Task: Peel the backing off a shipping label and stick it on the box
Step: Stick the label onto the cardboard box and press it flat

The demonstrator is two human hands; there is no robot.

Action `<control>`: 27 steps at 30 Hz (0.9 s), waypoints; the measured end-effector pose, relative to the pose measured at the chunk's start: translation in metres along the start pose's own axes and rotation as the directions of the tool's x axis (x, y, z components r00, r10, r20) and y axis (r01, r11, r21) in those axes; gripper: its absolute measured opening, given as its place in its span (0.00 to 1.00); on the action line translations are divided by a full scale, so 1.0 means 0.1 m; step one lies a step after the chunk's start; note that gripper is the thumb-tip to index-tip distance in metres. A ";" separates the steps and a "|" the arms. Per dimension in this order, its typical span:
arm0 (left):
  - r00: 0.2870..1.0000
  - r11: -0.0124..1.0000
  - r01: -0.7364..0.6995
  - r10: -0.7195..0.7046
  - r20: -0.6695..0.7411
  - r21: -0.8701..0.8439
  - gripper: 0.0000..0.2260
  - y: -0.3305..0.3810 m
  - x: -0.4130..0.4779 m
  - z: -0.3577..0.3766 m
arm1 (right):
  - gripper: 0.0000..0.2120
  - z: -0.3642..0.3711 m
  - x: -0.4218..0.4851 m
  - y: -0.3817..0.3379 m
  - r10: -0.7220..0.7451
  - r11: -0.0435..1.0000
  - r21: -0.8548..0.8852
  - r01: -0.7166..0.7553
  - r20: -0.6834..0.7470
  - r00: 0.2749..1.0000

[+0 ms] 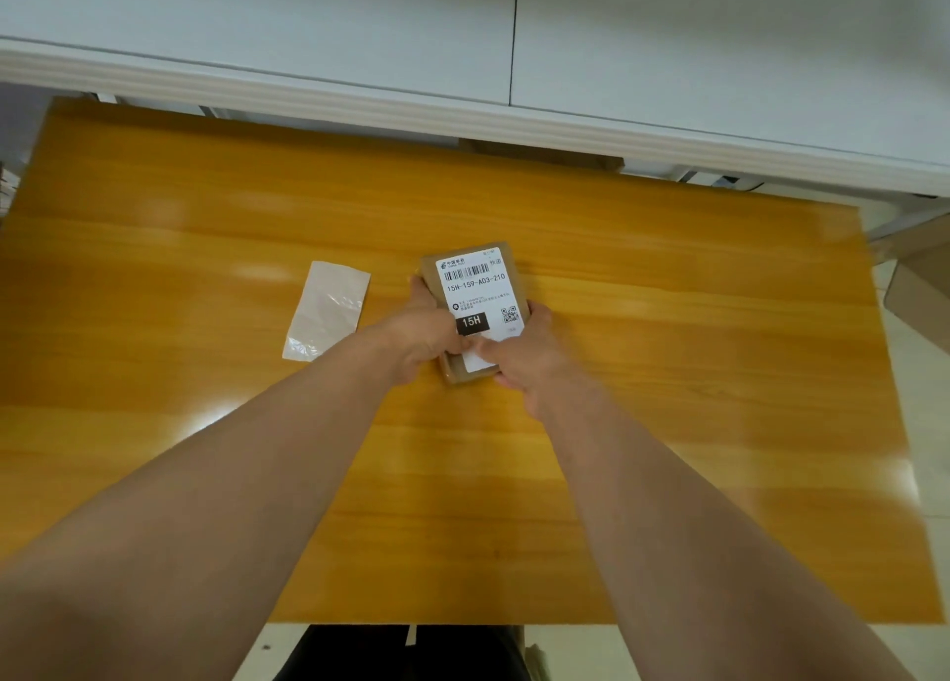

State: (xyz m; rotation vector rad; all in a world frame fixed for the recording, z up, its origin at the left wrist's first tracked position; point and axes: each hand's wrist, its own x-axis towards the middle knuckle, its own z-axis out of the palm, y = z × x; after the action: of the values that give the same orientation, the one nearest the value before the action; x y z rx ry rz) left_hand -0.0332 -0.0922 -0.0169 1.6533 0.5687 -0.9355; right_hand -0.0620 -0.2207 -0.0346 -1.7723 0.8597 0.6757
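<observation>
While resting on the wooden table (668, 372), small cardboard box (431, 269) with shipping label (475, 290) stuck on top, clasped between left hand (419, 338) and right hand (524, 356); peeled backing (326, 310) just left of left hand.

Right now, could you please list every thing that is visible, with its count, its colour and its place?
table: one, orange-yellow wood grain, fills the middle of the view
box: one, brown cardboard, small, on the table centre, gripped at both sides
shipping label: one, white with black print, on the box top
backing sheet: one, pale and glossy, flat on the table, left of the box
left hand: one, on the box's left side
right hand: one, on the box's right side
</observation>
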 end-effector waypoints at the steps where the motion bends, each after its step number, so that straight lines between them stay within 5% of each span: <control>1: 1.000 1.000 -0.005 0.005 0.002 0.014 0.47 0.03 -0.01 -0.01 | 0.60 0.00 0.00 0.00 -0.007 1.000 -0.027 0.007 0.027 1.000; 4: 0.998 0.997 -0.060 0.062 -0.030 0.049 0.36 0.10 -0.08 0.00 | 0.65 0.06 0.05 0.04 0.002 1.000 -0.030 -0.002 0.011 1.000; 7: 0.990 0.995 -0.099 0.099 -0.097 0.005 0.28 0.06 -0.14 0.04 | 0.60 0.10 0.00 0.00 -0.001 1.000 -0.006 0.001 -0.014 1.000; 12: 0.987 0.989 -0.133 0.126 -0.095 -0.064 0.29 -0.15 -0.23 0.08 | 0.15 0.01 -0.23 -0.13 0.001 0.990 0.138 -0.006 0.033 0.999; 19: 0.995 0.997 -0.073 0.076 0.060 -0.040 0.48 -0.23 -0.28 0.00 | 0.16 0.05 -0.25 -0.09 -0.069 0.998 -0.004 0.069 -0.043 0.997; 27: 0.994 0.999 -0.044 0.042 0.097 0.013 0.50 -0.25 -0.23 -0.06 | 0.23 -0.11 -0.31 -0.08 -0.065 0.984 -0.156 0.088 0.147 0.987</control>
State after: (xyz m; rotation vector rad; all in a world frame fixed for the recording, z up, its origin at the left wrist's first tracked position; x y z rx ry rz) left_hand -0.0642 -0.0767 -0.0119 1.6174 0.4597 -0.9847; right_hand -0.0732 -0.2219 -0.0021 -1.8667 0.6524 0.8299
